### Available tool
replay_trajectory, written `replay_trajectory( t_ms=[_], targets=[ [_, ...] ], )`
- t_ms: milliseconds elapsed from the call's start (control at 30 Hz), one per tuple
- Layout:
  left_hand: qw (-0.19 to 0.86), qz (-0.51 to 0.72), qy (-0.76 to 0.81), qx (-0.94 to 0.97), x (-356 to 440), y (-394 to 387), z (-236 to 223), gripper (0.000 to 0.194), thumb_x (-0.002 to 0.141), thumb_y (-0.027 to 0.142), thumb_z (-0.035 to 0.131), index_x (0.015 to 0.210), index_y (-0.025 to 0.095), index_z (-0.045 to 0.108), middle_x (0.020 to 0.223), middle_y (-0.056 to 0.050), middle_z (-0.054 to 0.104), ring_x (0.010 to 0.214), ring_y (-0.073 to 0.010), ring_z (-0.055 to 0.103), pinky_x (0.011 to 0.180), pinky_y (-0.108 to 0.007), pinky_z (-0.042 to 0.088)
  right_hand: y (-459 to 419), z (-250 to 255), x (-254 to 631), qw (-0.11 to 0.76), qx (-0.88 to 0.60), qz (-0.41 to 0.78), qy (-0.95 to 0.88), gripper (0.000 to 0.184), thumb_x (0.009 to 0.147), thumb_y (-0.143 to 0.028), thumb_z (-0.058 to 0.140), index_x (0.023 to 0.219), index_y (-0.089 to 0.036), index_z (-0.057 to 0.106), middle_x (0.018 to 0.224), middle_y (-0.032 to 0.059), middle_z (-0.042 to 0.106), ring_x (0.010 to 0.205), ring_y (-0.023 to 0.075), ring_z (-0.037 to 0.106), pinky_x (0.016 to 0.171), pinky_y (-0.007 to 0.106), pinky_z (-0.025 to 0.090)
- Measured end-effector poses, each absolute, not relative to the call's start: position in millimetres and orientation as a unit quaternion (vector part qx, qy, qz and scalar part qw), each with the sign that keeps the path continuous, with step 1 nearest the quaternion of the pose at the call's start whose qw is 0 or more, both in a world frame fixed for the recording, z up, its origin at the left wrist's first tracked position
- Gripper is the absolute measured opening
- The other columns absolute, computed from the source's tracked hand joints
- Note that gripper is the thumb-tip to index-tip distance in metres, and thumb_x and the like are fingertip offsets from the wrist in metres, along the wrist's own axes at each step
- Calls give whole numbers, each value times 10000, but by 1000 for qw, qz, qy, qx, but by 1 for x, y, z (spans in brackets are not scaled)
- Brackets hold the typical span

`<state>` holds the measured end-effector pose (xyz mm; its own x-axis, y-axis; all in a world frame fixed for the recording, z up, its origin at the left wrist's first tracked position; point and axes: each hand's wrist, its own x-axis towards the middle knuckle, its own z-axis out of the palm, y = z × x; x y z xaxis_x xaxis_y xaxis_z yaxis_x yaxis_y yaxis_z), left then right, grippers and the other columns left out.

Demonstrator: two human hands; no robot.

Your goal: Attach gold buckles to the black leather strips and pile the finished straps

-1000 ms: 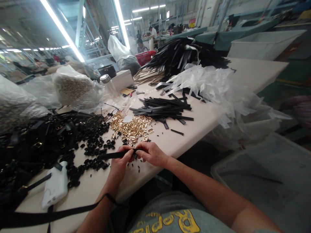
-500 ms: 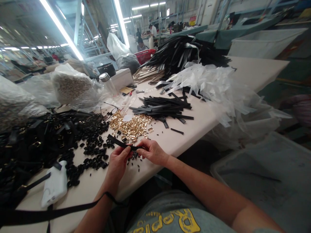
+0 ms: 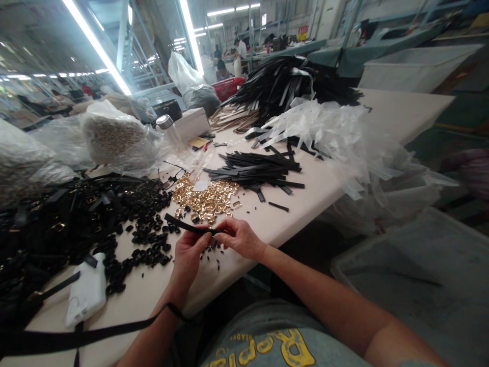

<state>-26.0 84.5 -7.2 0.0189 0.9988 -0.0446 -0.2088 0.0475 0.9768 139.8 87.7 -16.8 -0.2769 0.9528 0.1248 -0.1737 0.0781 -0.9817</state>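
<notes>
A short black strap (image 3: 183, 224) is pinched between the fingers and thumb of my left hand (image 3: 190, 248), its free end sticking out to the upper left. My right hand (image 3: 241, 238) is closed on the strap's other end, thumb close to the left thumb. Fingers hide most of that end, so any small part on it cannot be made out. Just beyond my hands lies a heap of gold buckles (image 3: 208, 199). Small black loops (image 3: 151, 252) are scattered to the left, and tiny black bits (image 3: 218, 262) lie below my hands.
Black straps (image 3: 255, 169) are piled behind the buckles, with a larger bundle (image 3: 282, 76) farther back. Clear plastic sheets (image 3: 332, 127) hang over the table's right edge. A tangle of buckled straps (image 3: 49, 219), a white power bank (image 3: 87, 290) and eyeglasses (image 3: 173, 178) are on the left.
My left hand has shifted slightly right, bringing the thumbs nearer each other. The strap's free end has moved a little to the left. My right hand is nearly still.
</notes>
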Motion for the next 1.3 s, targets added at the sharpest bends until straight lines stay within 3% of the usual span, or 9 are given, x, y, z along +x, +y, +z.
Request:
replay_trajectory(
  t_ms=[467,733,1033,1300],
  targets=[
    [529,549,424,489,-24,80,-5,249,651,231,828,869,198,712,770,-5,743,683,-137,674,663,-242,531,92,-9,148,489,-293,672,-473,355,729,-443,758,846,-141,616,706,-5,635,610,88,602,558,199,517],
    [509,543,449,494,-30,83,-9,222,716,277,779,915,188,738,891,-24,725,746,-130,643,680,-227,507,91,-17,142,504,-315,631,-498,317,727,-405,757,823,-157,584,657,-30,617,537,76,580,507,192,512],
    [583,506,473,425,-33,86,-7,278,630,317,837,837,152,753,705,-21,719,580,-110,612,579,-215,482,85,-13,140,506,-381,560,-535,145,785,-293,665,812,-168,596,633,-39,617,485,81,588,447,182,506],
    [586,497,473,431,-28,83,-3,305,596,284,857,840,151,734,692,-21,727,587,-123,629,590,-231,488,87,-14,143,496,-362,590,-524,253,803,-401,668,820,-164,581,616,-34,618,473,80,588,449,179,498]
  ],
)
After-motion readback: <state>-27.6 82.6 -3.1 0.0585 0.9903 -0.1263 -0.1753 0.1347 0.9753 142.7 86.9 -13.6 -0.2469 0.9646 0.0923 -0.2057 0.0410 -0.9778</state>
